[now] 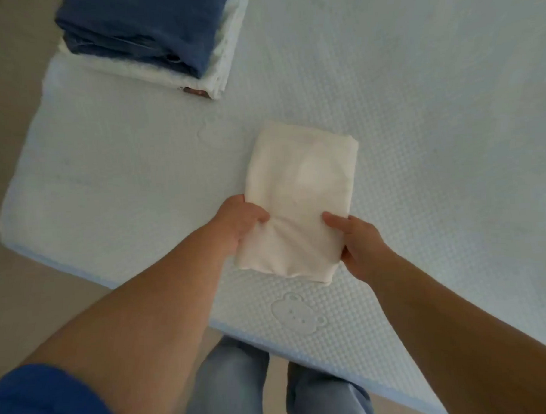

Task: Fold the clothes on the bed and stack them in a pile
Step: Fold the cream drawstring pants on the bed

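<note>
Fingers (263, 218) of both hands pinching the folded cream garment (299, 199) on the bed (417, 106).

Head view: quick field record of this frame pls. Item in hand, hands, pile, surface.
item: cream folded garment, lying on the bed
left hand: grips the garment's near left edge
right hand: grips its near right edge
pile: dark blue folded garment on top of white folded garments, far left of bed
surface: pale quilted mattress
fold status: item looks folded, not yet on pile
</note>
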